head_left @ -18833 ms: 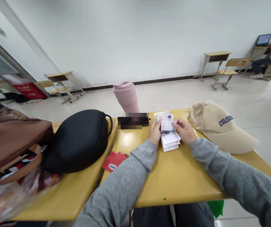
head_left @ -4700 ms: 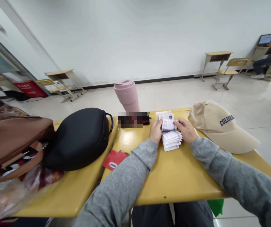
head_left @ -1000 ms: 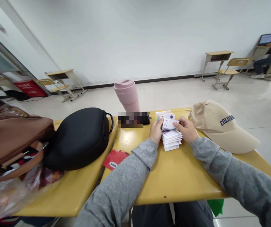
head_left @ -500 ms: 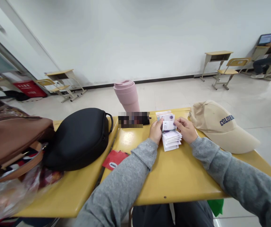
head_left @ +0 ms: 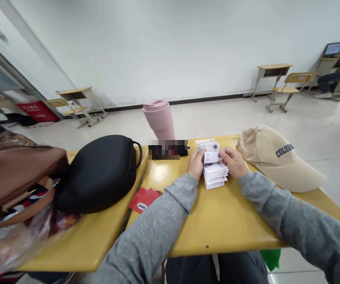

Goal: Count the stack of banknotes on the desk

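Purple-and-white paper banknotes (head_left: 211, 157), marked with a 5, are held upright between my hands over the yellow desk (head_left: 217, 221). My left hand (head_left: 195, 165) pinches their left side, thumb in front. At the right edge, my right hand (head_left: 234, 162) has its thumb and fingertips closed on the same banknotes. Just below, a loose, uneven stack of similar banknotes (head_left: 215, 174) lies on the desk. Behind the held ones another light paper edge (head_left: 205, 141) shows. The fingers behind the paper are hidden.
Right of my hands lies a beige cap (head_left: 272, 157). A pink tumbler (head_left: 159, 118) stands behind a partly pixelated phone (head_left: 183, 149). Left are a red packet (head_left: 144, 198), a black case (head_left: 101, 173) and a brown bag (head_left: 18, 173). A person (head_left: 337, 77) sits far right.
Almost nothing differs. My fingers and the held banknotes have shifted only very slightly; the stack and everything around it stay put.
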{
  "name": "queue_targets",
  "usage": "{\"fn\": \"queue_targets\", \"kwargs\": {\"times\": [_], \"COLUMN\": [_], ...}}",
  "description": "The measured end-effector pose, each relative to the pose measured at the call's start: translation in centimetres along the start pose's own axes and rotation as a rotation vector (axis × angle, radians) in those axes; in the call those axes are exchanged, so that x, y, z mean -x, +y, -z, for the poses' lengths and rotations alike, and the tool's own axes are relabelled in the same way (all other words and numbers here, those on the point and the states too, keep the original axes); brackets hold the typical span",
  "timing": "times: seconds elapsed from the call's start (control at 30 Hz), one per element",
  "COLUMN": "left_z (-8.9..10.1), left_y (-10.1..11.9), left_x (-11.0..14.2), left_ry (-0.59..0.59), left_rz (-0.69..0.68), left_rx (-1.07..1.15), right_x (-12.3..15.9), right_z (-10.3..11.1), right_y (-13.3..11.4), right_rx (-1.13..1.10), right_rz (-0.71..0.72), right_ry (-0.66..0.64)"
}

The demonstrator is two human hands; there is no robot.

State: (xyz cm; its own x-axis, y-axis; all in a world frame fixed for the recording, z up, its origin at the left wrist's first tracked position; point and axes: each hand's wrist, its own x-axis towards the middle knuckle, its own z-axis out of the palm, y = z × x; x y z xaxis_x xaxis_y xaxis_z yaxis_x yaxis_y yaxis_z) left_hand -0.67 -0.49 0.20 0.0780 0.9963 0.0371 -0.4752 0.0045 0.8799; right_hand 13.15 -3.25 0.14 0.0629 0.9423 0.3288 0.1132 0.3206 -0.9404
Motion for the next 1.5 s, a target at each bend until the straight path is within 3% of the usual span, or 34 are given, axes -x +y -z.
{"fn": "queue_targets", "kwargs": {"times": [1.5], "left_z": [-0.3], "left_y": [0.52], "left_x": [0.47], "left_ry": [-0.007], "left_rz": [-0.001], "left_rx": [-0.015], "right_x": [0.15], "right_z": [-0.18], "right_y": [-0.5], "right_rx": [-0.049], "right_rz": [-0.02], "right_ry": [-0.021]}}
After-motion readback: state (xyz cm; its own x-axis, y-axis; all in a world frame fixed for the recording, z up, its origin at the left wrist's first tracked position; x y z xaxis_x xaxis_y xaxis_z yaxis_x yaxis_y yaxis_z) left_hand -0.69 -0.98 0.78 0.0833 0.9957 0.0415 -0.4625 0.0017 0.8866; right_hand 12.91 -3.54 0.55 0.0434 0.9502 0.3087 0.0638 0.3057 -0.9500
